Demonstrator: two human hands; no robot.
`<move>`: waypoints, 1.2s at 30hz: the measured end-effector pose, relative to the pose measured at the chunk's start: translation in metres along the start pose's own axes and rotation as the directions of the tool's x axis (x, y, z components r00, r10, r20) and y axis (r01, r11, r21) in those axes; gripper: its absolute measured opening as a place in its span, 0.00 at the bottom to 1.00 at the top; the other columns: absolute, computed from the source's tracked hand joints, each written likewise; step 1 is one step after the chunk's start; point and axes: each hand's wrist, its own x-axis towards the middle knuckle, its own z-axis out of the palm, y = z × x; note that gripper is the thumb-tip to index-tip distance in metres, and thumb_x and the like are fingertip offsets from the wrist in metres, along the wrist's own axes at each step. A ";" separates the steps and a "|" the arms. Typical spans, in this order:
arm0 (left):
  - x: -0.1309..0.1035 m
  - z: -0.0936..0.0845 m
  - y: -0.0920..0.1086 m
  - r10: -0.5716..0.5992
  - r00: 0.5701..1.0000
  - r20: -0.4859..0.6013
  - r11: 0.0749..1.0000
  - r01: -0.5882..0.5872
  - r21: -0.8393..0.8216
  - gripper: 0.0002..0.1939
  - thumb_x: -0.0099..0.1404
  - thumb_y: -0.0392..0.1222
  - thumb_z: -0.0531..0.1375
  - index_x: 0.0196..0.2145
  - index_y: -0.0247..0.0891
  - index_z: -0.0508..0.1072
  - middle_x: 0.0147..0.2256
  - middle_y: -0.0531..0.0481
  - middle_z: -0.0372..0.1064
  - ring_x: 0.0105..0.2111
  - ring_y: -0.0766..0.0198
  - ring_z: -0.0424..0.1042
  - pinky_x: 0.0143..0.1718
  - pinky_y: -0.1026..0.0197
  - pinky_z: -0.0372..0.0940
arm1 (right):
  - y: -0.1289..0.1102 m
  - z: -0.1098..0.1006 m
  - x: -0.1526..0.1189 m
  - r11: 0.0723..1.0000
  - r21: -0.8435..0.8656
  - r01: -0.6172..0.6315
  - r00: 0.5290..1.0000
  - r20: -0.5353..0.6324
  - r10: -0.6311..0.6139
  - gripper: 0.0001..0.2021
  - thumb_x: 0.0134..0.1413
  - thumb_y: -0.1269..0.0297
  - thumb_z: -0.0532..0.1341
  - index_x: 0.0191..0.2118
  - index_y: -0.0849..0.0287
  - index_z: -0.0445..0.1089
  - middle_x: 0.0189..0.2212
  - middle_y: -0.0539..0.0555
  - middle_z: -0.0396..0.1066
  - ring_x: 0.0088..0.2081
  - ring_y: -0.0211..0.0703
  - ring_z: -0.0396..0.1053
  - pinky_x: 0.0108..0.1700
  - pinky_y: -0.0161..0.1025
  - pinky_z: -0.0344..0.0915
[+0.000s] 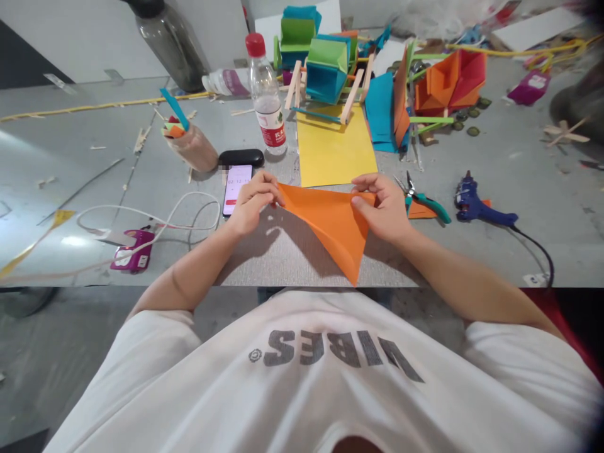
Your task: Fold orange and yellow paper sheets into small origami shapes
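Note:
Between my hands, just above the table's front part, is an orange sheet of paper (333,220) folded into a triangle, one corner pointing down toward me. My left hand (257,200) pinches its left corner between thumb and fingers. At the upper right corner, my right hand (382,204) grips the paper with the thumb on top. A yellow sheet (335,151) lies flat on the table beyond it. Just left of my left hand lies a phone (237,189) with a lit screen. Teal-handled pliers (427,200) rest right of my right hand.
A blue glue gun (484,204) with a black cord lies at right. A red-capped bottle (268,100) and a stick-and-paper model (328,69) stand behind. At left are a cup of paper strips (193,148), a white cable (155,214) and a purple power adapter (134,250).

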 end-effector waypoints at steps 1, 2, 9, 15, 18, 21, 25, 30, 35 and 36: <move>0.000 0.004 0.001 -0.095 0.995 0.015 0.995 0.096 -0.025 0.24 0.80 0.62 0.65 0.35 0.42 0.87 0.52 0.40 0.75 0.49 0.52 0.80 0.52 0.45 0.83 | -0.001 -0.001 -0.001 0.998 -0.056 0.021 0.999 -0.031 -0.023 0.19 0.64 0.52 0.70 0.59 0.46 0.81 0.53 0.61 0.89 0.59 0.68 0.86 0.73 0.69 0.81; 0.000 0.009 0.002 -0.173 0.985 0.024 0.985 0.174 -0.022 0.23 0.80 0.62 0.67 0.35 0.41 0.87 0.54 0.39 0.77 0.50 0.53 0.81 0.52 0.47 0.83 | -0.002 -0.001 -0.002 0.994 -0.097 0.044 0.997 -0.061 -0.050 0.18 0.66 0.53 0.68 0.58 0.47 0.81 0.53 0.62 0.89 0.60 0.69 0.86 0.74 0.70 0.80; -0.011 0.039 0.016 -0.436 0.894 0.100 0.868 0.447 -0.214 0.13 0.67 0.48 0.79 0.44 0.41 0.86 0.41 0.46 0.86 0.44 0.56 0.86 0.50 0.51 0.82 | 0.003 -0.002 -0.014 0.960 -0.271 0.074 0.976 -0.176 -0.125 0.23 0.80 0.41 0.60 0.65 0.44 0.83 0.57 0.68 0.86 0.65 0.77 0.84 0.74 0.79 0.80; -0.019 0.052 0.015 -0.401 0.911 0.093 0.844 0.407 -0.349 0.24 0.56 0.45 0.80 0.50 0.39 0.89 0.52 0.43 0.90 0.29 0.69 0.73 0.32 0.59 0.69 | 0.018 -0.003 -0.003 0.956 -0.275 0.099 0.965 -0.209 -0.160 0.37 0.83 0.33 0.55 0.83 0.48 0.70 0.69 0.76 0.80 0.69 0.77 0.85 0.70 0.78 0.84; -0.018 0.053 0.008 -0.389 0.920 0.043 0.844 0.375 -0.385 0.26 0.55 0.44 0.78 0.53 0.41 0.90 0.58 0.42 0.90 0.32 0.66 0.76 0.33 0.58 0.71 | 0.032 0.003 0.004 0.975 -0.169 0.147 0.953 -0.241 -0.185 0.44 0.79 0.29 0.63 0.88 0.42 0.59 0.76 0.74 0.75 0.71 0.75 0.85 0.59 0.69 0.90; -0.012 0.047 0.001 -0.367 0.927 -0.082 0.842 0.294 -0.453 0.27 0.53 0.42 0.76 0.53 0.42 0.91 0.59 0.44 0.89 0.48 0.56 0.86 0.49 0.55 0.80 | 0.043 0.010 0.004 0.987 0.027 0.161 0.966 -0.211 -0.152 0.48 0.73 0.33 0.74 0.88 0.34 0.55 0.72 0.66 0.82 0.56 0.63 0.91 0.46 0.57 0.91; -0.004 0.035 -0.004 -0.397 0.907 -0.137 0.799 0.269 -0.538 0.29 0.52 0.43 0.79 0.53 0.44 0.91 0.59 0.46 0.90 0.51 0.55 0.88 0.55 0.52 0.83 | 0.042 0.011 -0.002 0.983 0.073 0.168 0.981 -0.107 -0.160 0.31 0.69 0.45 0.79 0.73 0.40 0.76 0.58 0.57 0.90 0.41 0.51 0.88 0.39 0.48 0.87; 0.001 0.032 -0.006 -0.392 0.908 -0.148 0.806 0.261 -0.532 0.20 0.52 0.46 0.81 0.44 0.42 0.90 0.46 0.48 0.90 0.42 0.58 0.86 0.49 0.55 0.82 | 0.031 0.005 -0.005 0.967 0.008 0.255 0.964 0.078 -0.255 0.10 0.75 0.54 0.73 0.52 0.46 0.93 0.48 0.56 0.94 0.42 0.54 0.90 0.45 0.50 0.88; 0.007 0.027 -0.016 -0.375 0.897 -0.236 0.850 0.230 -0.474 0.11 0.52 0.39 0.71 0.35 0.42 0.91 0.36 0.49 0.88 0.31 0.64 0.78 0.34 0.60 0.74 | 0.033 -0.002 0.008 0.982 0.174 0.079 0.995 0.048 -0.088 0.11 0.70 0.55 0.74 0.50 0.45 0.95 0.49 0.54 0.95 0.54 0.62 0.92 0.61 0.60 0.90; 0.008 0.025 -0.019 -0.379 0.900 -0.213 0.838 0.236 -0.493 0.14 0.51 0.38 0.68 0.36 0.42 0.91 0.37 0.48 0.89 0.30 0.63 0.78 0.33 0.59 0.73 | 0.033 -0.005 0.012 0.971 0.236 0.026 0.998 0.048 -0.038 0.11 0.68 0.54 0.74 0.48 0.45 0.95 0.48 0.54 0.95 0.55 0.64 0.92 0.64 0.62 0.90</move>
